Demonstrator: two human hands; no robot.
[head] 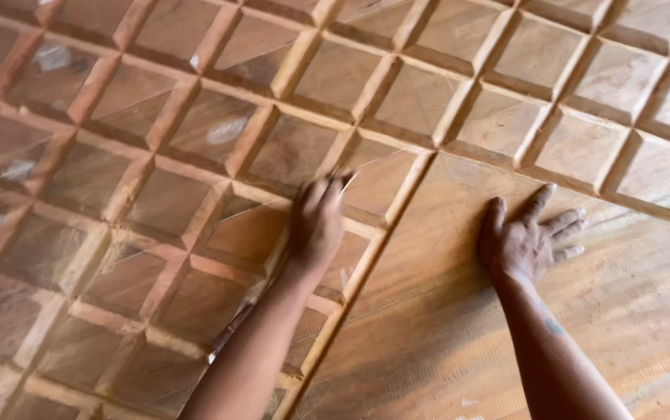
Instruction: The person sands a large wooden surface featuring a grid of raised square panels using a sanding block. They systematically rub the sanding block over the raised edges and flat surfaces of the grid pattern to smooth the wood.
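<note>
A large wooden panel (pixel 218 124) carved into a grid of raised pyramid squares fills the view. My left hand (pixel 315 224) rests on one square near the panel's middle. It is blurred, and its fingers curl over a thin pale sheet (pixel 347 180) whose edge shows past the fingertips. My right hand (pixel 528 243) lies flat with fingers spread on the smooth, uncarved part of the wood (pixel 444 327) to the right of the grid. It holds nothing.
Raised ribs (pixel 382 233) separate the squares, and one long rib borders the smooth section. Pale dusty patches (pixel 226 131) mark a few squares at the upper left. The carved grid continues along the top right.
</note>
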